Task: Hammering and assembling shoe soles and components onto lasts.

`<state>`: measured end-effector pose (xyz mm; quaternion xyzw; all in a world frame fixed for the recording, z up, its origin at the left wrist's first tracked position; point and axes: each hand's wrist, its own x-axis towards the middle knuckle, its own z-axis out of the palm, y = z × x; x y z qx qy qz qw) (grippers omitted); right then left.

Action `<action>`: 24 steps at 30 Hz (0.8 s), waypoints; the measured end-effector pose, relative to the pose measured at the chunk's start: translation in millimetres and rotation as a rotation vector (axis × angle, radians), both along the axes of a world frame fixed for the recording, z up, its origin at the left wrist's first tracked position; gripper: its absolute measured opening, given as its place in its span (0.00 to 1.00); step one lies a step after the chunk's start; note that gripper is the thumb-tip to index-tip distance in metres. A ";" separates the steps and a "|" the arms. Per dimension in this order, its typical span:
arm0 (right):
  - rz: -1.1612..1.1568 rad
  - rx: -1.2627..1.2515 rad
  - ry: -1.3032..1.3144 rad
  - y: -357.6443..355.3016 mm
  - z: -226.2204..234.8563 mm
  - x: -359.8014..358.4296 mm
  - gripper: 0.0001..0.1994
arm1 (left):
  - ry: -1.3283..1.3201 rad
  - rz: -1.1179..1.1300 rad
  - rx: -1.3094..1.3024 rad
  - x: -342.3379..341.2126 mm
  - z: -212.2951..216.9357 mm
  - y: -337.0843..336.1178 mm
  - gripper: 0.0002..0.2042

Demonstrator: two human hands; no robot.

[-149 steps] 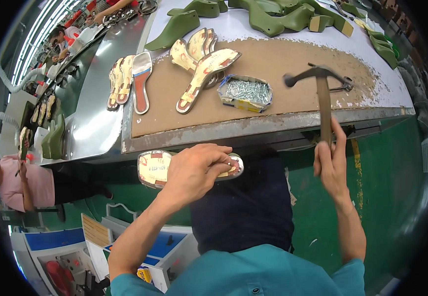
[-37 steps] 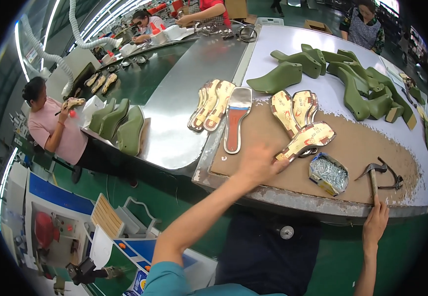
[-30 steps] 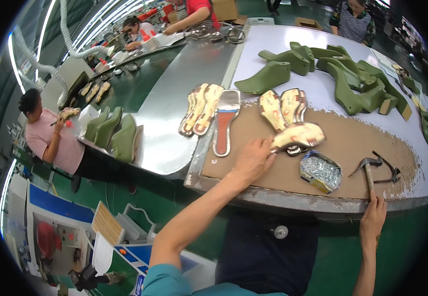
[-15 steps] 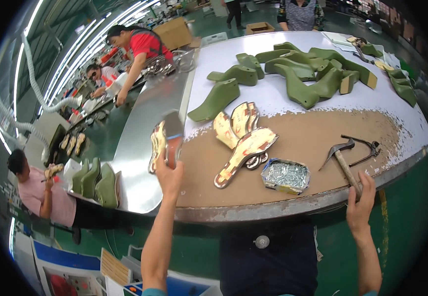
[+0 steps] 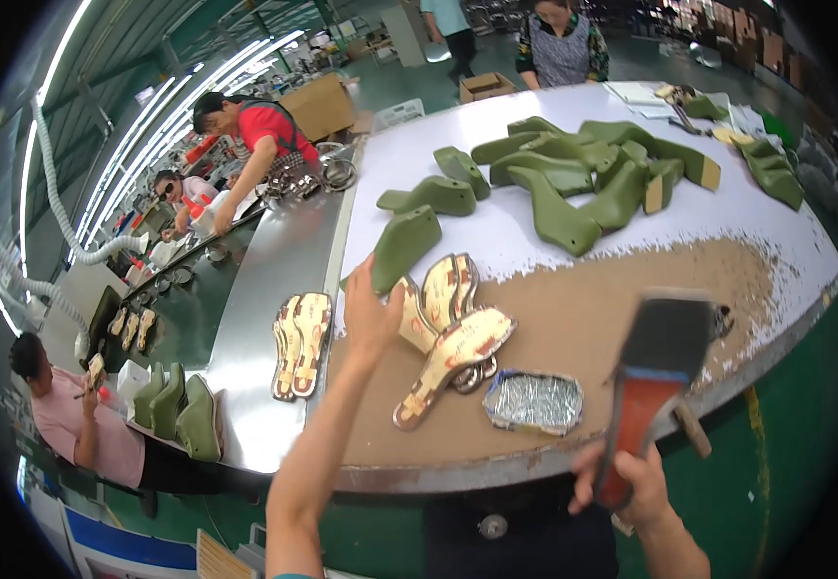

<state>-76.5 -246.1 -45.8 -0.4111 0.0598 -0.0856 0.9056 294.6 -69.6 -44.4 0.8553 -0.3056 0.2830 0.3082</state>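
At the left of the worktable, my left hand (image 5: pixel 371 318) closes with thumb and fingers around the near end of a green shoe last (image 5: pixel 409 241), which lies on the tabletop. Raised over the table's front right edge, my right hand (image 5: pixel 631 482) grips a sole-shaped piece (image 5: pixel 643 396) with a dark forepart, a blue stripe and a reddish-brown rear. Cream-and-brown insoles (image 5: pixel 458 357) are piled beside my left hand. To its left, two more insoles (image 5: pixel 301 343) lie on the metal surface. Behind the held piece, a hammer's handle (image 5: pixel 694 431) shows; its head is hidden.
A box of nails (image 5: pixel 535 400) stands near the front edge. Several green lasts (image 5: pixel 583 174) are heaped at the back. More lasts (image 5: pixel 197 420) stand at the far left, near a seated person in pink. A person in red works at the left bench; another stands behind the table.
The sole-shaped piece has passed from my left hand to my right. My right hand has left the hammer; my left has reached to the shoe last. The view has shifted.
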 end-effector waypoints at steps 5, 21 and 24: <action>-0.228 -0.128 0.474 -9.1 -8.2 -66.7 0.34 | 0.281 0.218 0.333 99.7 -17.1 -0.6 0.49; -0.160 -0.231 0.326 -19.8 14.4 -41.5 0.32 | -0.228 -0.080 -0.471 -18.5 23.1 32.7 0.36; -0.220 -0.296 0.356 -40.2 -29.1 -11.8 0.34 | -0.407 -0.635 -0.143 -107.4 51.7 37.8 0.24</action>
